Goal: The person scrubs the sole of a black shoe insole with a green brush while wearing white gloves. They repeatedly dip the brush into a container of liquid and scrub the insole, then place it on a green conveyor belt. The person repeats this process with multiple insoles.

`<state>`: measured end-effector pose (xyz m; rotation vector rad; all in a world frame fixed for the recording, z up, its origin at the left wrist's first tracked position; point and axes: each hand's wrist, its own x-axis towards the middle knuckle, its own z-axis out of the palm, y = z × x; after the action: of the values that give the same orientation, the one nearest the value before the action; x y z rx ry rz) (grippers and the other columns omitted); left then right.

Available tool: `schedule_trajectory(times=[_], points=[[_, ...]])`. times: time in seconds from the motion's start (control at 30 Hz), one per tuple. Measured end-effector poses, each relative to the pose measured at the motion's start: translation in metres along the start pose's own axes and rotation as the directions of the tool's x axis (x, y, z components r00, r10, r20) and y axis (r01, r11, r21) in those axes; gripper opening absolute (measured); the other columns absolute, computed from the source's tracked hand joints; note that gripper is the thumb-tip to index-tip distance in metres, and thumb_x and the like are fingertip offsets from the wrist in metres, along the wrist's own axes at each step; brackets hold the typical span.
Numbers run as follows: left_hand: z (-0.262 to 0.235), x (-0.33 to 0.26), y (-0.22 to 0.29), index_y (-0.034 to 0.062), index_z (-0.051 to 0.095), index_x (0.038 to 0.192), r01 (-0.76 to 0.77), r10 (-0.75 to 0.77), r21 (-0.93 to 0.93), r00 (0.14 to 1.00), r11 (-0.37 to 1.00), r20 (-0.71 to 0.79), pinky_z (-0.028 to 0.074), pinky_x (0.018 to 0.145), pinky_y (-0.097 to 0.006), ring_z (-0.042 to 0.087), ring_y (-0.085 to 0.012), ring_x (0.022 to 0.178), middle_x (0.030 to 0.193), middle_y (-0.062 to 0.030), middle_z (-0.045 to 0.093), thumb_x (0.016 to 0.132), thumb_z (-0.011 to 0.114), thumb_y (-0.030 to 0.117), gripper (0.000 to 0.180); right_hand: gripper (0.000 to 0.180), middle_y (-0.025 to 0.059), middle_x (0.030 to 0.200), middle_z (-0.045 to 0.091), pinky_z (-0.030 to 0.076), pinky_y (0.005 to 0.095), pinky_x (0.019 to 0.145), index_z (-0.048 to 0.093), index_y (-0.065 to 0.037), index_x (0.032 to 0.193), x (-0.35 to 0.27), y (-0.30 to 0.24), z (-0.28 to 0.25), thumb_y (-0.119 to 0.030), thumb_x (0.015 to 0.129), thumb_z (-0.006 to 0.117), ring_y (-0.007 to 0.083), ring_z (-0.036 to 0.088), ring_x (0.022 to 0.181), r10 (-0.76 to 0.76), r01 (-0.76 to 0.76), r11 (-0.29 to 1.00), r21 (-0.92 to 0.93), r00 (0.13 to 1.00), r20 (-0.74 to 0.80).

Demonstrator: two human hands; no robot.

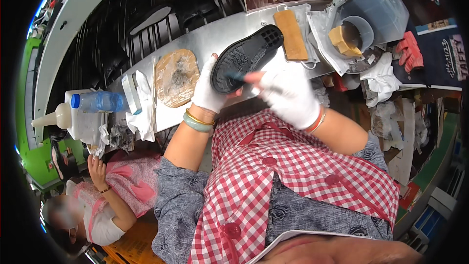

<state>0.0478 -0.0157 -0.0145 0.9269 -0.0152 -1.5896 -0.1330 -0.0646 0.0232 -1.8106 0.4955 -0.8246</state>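
One black sole [245, 60], long axis diagonal; gridded end upper-right

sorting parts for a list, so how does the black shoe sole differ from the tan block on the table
The shoe sole is black, while the block is tan. The sole has a rounded outline with a grid of pockets at one end; the block is a plain rectangle. The gloved left hand holds the sole, while no hand touches the block. Both are longer than they are wide.
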Motion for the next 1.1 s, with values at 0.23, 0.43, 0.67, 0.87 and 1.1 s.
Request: schedule_trajectory(times=[0.23,0.43,0.67,0.87,1.1], points=[[-0.015,-0.002,-0.005,0.0058,0.057,0.109,-0.005,-0.01,0.071,0.979,0.997,0.202,0.044,0.043,-0.031,0.058,-0.0253,0.055,0.089,-0.0104,0.065,0.089,0.037,0.055,0.056,0.018,0.0046,0.077,0.065,0.048,0.0213,0.06,0.063,0.002,0.102,0.004,-0.005,-0.028,-0.003,0.085,0.059,0.0094,0.059,0.064,0.175,-0.197,0.976,-0.091,0.962,-0.211],[0.011,-0.028,0.008,0.009,0.045,0.127,-0.107,0.069,0.064,0.895,0.992,0.441,0.052,0.072,-0.046,0.058,-0.0253,0.099,0.119,-0.0105,0.056,0.087,0.052,0.044,0.054,0.022,0.0074,0.091,0.064,0.046,0.0192,0.058,0.059,0.002,0.107,-0.014,-0.015,-0.049,-0.012,0.091,0.055,0.0124,0.064,0.073,0.008,0.051,0.996,0.069,0.739,-0.673],[0.188,-0.036,0.112,0.0062,0.049,0.118,-0.469,0.447,-0.135,0.657,0.873,0.607,0.048,0.056,-0.033,0.062,-0.0273,0.085,0.097,-0.0092,0.06,0.089,0.046,0.045,0.049,0.027,0.0064,0.091,0.065,0.045,0.0209,0.063,0.055,-0.001,0.114,-0.016,-0.017,-0.065,-0.019,0.094,0.05,0.0107,0.062,0.078,-0.079,0.131,0.991,0.004,0.617,-0.783],[0.235,0.048,0.188,0.0009,0.045,0.117,-0.757,0.641,0.261,0.649,0.599,0.41,0.05,0.056,-0.03,0.063,-0.0314,0.083,0.103,-0.0181,0.059,0.093,0.047,0.03,0.038,0.026,0.0068,0.092,0.064,0.046,0.0213,0.064,0.055,-0.001,0.113,-0.019,-0.015,-0.049,-0.017,0.093,0.051,0.0108,0.062,0.076,-0.08,0.098,0.995,-0.015,0.698,-0.712],[0.13,0.04,0.319,0.0071,0.062,0.106,-0.033,0.671,0.67,-0.037,-0.742,0.741,0.041,0.092,-0.039,0.055,-0.0317,0.103,0.106,-0.0155,0.061,0.078,0.057,0.032,0.038,0.03,0.0057,0.088,0.063,0.044,0.0206,0.064,0.051,0.001,0.116,-0.025,0.005,-0.038,-0.019,0.094,0.05,0.0082,0.056,0.072,-0.006,-0.004,1.0,-0.013,0.74,-0.673]])
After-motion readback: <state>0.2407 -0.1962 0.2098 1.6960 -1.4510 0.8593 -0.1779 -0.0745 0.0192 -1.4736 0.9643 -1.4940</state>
